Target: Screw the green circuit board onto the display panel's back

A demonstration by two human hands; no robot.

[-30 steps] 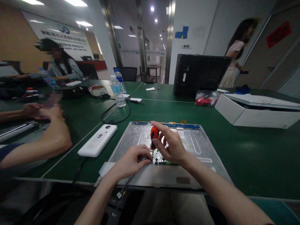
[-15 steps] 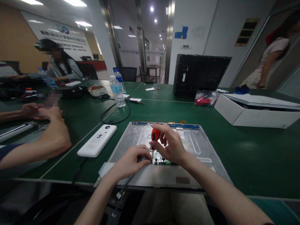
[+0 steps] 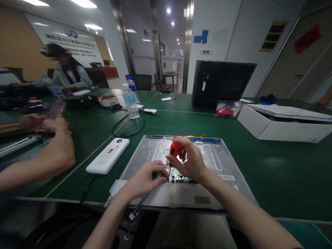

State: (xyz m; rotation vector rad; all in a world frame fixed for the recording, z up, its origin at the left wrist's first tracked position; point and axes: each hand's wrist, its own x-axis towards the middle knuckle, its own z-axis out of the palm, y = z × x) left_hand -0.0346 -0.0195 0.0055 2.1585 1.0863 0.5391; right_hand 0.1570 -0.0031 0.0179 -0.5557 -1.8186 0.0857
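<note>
A silver display panel [image 3: 220, 193] lies flat on the green table, its back facing up. A small circuit board [image 3: 178, 177] with a green connector sits near its middle. My right hand [image 3: 190, 159] grips a screwdriver [image 3: 174, 149] by its red and black handle, shaft pointing down at the board's left edge. My left hand [image 3: 149, 176] is closed at that same edge, thumb and fingers together beside the screwdriver tip. What its fingers pinch is hidden. A dark cable [image 3: 141, 201] runs from under my left hand over the panel's front edge.
A white power bank [image 3: 107, 156] marked 5 and two water bottles [image 3: 130, 103] stand left of the panel. Behind are a black monitor housing [image 3: 223, 83] and a white box [image 3: 285, 122]. At left, another person's hands [image 3: 52, 121] hold a blurred object.
The screwdriver handle has turned and leans slightly further right in my right hand. My left hand stays in place. A person walking at the far right has nearly left the view.
</note>
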